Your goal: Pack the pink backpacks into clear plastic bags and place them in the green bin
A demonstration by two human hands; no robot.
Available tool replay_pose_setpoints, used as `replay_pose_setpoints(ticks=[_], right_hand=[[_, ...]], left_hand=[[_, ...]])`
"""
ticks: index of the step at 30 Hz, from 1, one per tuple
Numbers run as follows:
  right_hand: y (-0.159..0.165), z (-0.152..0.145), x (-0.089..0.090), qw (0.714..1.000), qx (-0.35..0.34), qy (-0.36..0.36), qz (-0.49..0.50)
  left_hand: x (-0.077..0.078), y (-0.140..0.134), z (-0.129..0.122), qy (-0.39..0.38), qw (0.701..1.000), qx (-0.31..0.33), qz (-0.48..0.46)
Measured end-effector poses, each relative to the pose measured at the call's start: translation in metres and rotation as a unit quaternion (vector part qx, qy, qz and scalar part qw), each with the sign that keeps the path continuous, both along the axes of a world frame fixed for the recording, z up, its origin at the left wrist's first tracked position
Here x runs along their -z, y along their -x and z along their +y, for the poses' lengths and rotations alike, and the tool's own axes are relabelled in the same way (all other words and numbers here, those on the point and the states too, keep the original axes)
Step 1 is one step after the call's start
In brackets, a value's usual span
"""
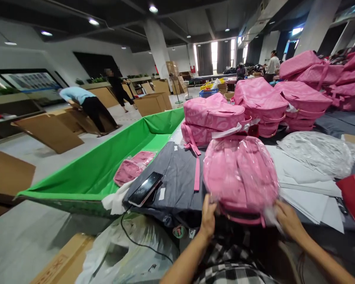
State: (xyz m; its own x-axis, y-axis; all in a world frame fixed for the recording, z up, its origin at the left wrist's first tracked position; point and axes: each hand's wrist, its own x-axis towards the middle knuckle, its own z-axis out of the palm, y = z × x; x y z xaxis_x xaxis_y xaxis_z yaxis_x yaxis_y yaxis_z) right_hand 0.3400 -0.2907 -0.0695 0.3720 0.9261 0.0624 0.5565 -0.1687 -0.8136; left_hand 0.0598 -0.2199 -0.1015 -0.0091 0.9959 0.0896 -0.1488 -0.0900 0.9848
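Two hands on one bagged pink backpack (240, 173).
Left hand (208, 216) and right hand (287, 221) pinch its plastic wrap at the tabletop (177, 177) edge.

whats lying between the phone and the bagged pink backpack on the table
In the head view, a loose pink strap lies on the dark grey cloth between the phone and the bagged pink backpack.

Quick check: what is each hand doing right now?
Left hand: closed on the near edge of the plastic-wrapped pink backpack.
Right hand: gripping the same backpack's plastic wrap at its near right corner.
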Motion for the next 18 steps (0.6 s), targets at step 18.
replay_pose_setpoints(ticks=[18], right_hand=[[0.010, -0.089, -0.002, 0.994, 0.098, -0.047, -0.021]], left_hand=[[-0.006, -0.045, -0.063, -0.088, 0.968, 0.193, 0.136]])
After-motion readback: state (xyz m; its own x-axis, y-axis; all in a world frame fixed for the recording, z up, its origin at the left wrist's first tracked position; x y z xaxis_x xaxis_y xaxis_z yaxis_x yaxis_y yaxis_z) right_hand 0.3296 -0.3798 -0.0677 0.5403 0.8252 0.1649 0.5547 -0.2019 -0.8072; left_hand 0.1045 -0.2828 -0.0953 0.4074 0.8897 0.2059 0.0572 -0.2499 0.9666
